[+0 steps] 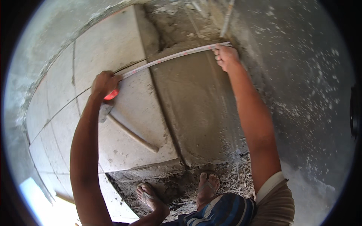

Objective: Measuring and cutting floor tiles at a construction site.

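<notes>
A white measuring tape [171, 57] is drawn out across the far part of a wet, smoothed mortar bed [196, 101], reaching from the laid tiles to the foot of the right wall. My left hand [105, 83] is closed round its red case, which shows below the fingers. At the other end, my right hand [226, 56] pinches the tape near the wall. A hammer [132, 132] with a wooden handle lies on the pale tile [132, 150] below my left hand, its head partly behind my left forearm.
Pale floor tiles [109, 35] cover the left side, with dark joints between them. A grey, white-speckled wall [301, 83] bounds the right. Rough, broken mortar [173, 194] lies round my sandalled feet. A thin pipe [227, 19] stands at the far corner, beside uneven rubble [177, 22].
</notes>
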Demonstrator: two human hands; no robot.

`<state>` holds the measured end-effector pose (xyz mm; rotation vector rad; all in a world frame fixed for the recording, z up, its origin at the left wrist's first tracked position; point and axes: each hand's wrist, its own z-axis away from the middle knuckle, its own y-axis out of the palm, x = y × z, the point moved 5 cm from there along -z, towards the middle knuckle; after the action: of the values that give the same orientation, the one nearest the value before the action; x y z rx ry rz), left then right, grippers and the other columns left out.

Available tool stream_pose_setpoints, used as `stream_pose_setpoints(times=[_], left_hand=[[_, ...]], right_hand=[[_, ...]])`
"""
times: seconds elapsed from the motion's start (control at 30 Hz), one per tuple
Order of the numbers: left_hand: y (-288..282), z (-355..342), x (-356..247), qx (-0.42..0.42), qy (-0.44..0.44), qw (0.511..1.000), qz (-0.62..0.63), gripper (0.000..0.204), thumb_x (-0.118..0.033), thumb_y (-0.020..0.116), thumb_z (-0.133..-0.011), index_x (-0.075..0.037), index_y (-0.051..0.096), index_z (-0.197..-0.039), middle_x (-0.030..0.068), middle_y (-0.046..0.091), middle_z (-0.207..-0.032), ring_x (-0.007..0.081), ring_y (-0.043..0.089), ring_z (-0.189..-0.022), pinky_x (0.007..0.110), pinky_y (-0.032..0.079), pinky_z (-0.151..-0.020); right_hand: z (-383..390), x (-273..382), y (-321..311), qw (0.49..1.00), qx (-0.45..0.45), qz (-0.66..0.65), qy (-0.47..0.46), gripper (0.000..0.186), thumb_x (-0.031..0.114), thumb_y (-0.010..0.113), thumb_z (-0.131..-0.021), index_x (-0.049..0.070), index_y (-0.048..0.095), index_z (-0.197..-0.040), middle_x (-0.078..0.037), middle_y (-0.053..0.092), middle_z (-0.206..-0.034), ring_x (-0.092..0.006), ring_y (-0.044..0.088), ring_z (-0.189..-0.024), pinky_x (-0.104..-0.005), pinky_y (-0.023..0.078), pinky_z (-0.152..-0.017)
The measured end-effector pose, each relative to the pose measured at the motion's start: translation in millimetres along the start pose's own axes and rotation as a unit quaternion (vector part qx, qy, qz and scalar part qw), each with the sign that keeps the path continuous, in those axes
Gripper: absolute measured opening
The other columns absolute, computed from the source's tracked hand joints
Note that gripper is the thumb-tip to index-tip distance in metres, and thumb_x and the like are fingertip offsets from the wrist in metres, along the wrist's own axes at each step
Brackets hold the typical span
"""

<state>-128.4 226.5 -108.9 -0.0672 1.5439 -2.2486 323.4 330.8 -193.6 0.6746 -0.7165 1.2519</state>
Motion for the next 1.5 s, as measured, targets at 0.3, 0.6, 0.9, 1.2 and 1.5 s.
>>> stream_pose_setpoints(times=[0.3, 0.6, 0.9, 1.2, 1.5], left_hand=[[-0.8, 3.6, 0.2, -0.029, -0.029, 0.999, -0.005, 0.044, -0.045, 0.067, -0.084, -0.004, 0.074, -0.098, 0.0173, 0.073, -0.092, 0.0332, 0.071, -0.09, 0.043, 0.053, -0.083], [-4.3, 8.2, -6.1, -0.03, -0.038, 0.999, -0.001, 0.044, -0.045, 0.067, -0.084, -0.005, 0.073, -0.101, 0.0169, 0.074, -0.094, 0.0325, 0.07, -0.091, 0.043, 0.052, -0.084], [0.5, 9.4, -2.1, -0.052, -0.018, 0.998, -0.008, 0.042, -0.044, 0.066, -0.086, -0.004, 0.072, -0.096, 0.014, 0.073, -0.085, 0.0297, 0.071, -0.081, 0.042, 0.053, -0.077], [-109.4, 107.8, 32.8, 0.109, 0.13, 0.962, 0.214, 0.023, -0.024, 0.059, -0.097, -0.004, 0.064, -0.085, 0.0004, 0.06, -0.069, 0.0084, 0.056, -0.061, 0.027, 0.046, -0.057], [-198.3, 426.9, 23.6, 0.497, -0.137, 0.801, 0.304, 0.019, -0.016, 0.057, -0.098, -0.004, 0.07, -0.091, -0.0022, 0.054, -0.066, 0.0063, 0.048, -0.053, 0.025, 0.042, -0.049]], right_hand=[[3.3, 4.1, -3.0, 1.0, -0.018, 0.016, 0.007, 0.019, 0.025, 0.059, -0.1, 0.009, 0.063, -0.09, 0.005, 0.053, -0.066, -0.0055, 0.041, -0.048, -0.0222, 0.027, -0.039], [5.7, 7.2, -4.4, 0.999, -0.027, 0.024, 0.009, 0.02, 0.025, 0.058, -0.101, 0.008, 0.062, -0.091, 0.005, 0.052, -0.065, -0.0058, 0.04, -0.047, -0.022, 0.028, -0.04], [10.2, 2.3, -5.5, 1.0, -0.023, 0.011, 0.006, 0.021, 0.027, 0.06, -0.1, 0.008, 0.062, -0.091, 0.006, 0.051, -0.065, -0.0055, 0.039, -0.047, -0.0217, 0.027, -0.04], [140.2, 22.6, -5.3, 0.984, 0.093, -0.149, -0.013, 0.021, 0.034, 0.061, -0.1, 0.014, 0.064, -0.094, 0.004, 0.058, -0.074, -0.0068, 0.047, -0.056, -0.0243, 0.036, -0.049], [536.5, 43.8, -27.8, 0.935, 0.152, -0.248, 0.202, 0.046, 0.047, 0.052, -0.101, 0.012, 0.061, -0.13, -0.004, 0.068, -0.111, -0.0199, 0.062, -0.11, -0.044, 0.046, -0.094]])
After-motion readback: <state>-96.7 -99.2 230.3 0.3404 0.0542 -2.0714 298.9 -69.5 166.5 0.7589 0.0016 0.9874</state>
